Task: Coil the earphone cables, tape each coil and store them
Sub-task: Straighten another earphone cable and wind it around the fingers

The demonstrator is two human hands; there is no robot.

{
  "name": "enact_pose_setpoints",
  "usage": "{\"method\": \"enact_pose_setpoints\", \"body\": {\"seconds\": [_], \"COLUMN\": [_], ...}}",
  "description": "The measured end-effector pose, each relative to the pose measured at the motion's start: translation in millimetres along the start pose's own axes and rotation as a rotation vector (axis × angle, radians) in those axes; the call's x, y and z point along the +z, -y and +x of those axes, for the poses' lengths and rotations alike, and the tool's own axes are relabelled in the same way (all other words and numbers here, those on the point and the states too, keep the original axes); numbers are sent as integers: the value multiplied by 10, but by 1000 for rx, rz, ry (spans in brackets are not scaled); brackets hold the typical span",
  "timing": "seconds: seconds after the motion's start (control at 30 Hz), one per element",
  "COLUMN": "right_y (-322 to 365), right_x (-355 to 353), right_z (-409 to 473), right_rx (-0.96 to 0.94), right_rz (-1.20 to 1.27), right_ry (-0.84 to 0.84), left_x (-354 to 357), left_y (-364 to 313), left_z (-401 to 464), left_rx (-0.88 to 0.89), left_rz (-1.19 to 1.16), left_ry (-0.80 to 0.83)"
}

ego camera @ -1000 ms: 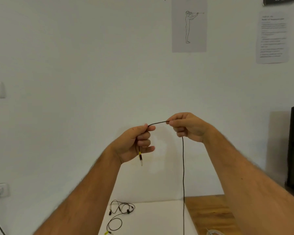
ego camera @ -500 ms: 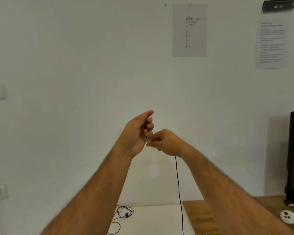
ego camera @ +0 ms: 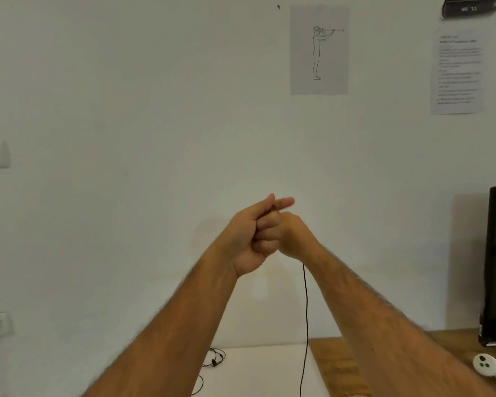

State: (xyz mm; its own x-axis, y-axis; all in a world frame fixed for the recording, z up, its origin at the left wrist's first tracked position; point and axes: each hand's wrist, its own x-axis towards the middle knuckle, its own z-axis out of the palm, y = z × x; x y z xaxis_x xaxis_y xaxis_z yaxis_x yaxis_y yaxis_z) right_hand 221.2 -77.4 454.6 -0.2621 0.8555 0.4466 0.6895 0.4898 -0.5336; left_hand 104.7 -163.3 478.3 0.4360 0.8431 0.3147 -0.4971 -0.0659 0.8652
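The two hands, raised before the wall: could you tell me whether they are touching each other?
Touching: the head view shows the right hand pressed against the curled fingers of the left hand, no gap.

Two bare forearms are showing, no sleeves reaching into sight, fine hair lying along both. The left hand (ego camera: 248, 236) and right hand (ego camera: 294, 234) are wearing no rings, watch or gloves.

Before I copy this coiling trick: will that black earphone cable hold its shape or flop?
Probably floppy: the black cable hangs limp and nearly straight below the right hand. It looks thin, so likely light. The second earphone cable on the table lies in loose loops, so untaped coils may spring open.
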Motion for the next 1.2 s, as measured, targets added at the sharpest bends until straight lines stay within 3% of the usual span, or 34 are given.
{"method": "enact_pose_setpoints", "body": {"seconds": [0.17, 0.3, 0.47, 0.67, 0.87, 1.03, 1.2], "right_y": [101, 148, 191, 182, 134, -26, -126], "right_x": [-37, -83, -143, -241, -344, -371, -261], "right_z": [-264, -361, -401, -393, -328, -231, -264], "right_rx": [-44, -5, -42, -103, -178, -217, -141], "right_rz": [55, 82, -26, -28, 28, 142, 470], "right_ry": [288, 412, 337, 210, 90, -80, -155], "left_x": [-270, -529, -713, -823, -743, -596, -485], "left_y": [-74, 6, 193, 354, 435, 431, 372], "left_z": [149, 184, 136, 84, 43, 9, -76], "left_rx": [321, 432, 412, 234, 209, 48, -118], "left_rz": [312, 608, 1115, 1424, 1297, 862, 480], "left_ry": [-206, -439, -531, -512, -444, -257, -64]}}
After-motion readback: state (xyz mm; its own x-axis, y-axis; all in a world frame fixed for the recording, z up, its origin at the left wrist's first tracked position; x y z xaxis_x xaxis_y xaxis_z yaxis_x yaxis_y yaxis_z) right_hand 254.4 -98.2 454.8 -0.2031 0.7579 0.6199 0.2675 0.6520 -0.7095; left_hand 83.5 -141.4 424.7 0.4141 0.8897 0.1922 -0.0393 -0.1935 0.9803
